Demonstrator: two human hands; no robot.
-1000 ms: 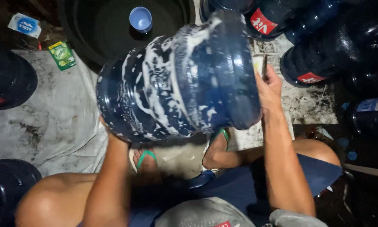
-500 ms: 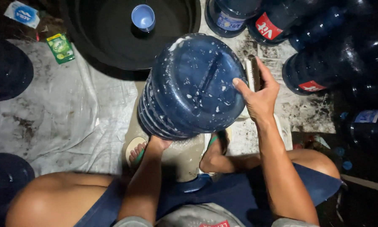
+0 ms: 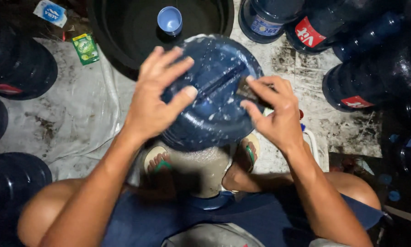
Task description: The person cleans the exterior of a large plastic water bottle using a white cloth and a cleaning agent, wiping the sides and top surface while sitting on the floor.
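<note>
You sit low over a rough concrete floor (image 3: 306, 96), grey, stained and wet, in dim light. A crumpled pale plastic sheet (image 3: 73, 114) covers the floor on your left. Ahead of you stands a big black tub (image 3: 123, 41), and a small blue cup (image 3: 169, 20) sits inside it. Dark blue water jugs ring you: a cluster at upper right (image 3: 351, 50), some with red labels, and more along the left edge (image 3: 18, 68).

Between your knees, base up toward you, stands the jug you are working on, a large blue water jug (image 3: 214, 105), streaked with white suds (its lower part is hidden behind its own body). Your sandalled feet (image 3: 157, 162) flank it.

Your left hand (image 3: 157, 98) lies spread and flat on the jug's upturned base, fingers wide, gripping nothing. Your right hand (image 3: 274, 112) presses a small dark scrubbing pad (image 3: 246, 91) against the base near its right rim, pinched between thumb and fingers.

A green sachet (image 3: 85, 48) and a blue-and-white packet (image 3: 50, 13) lie on the floor at upper left.
</note>
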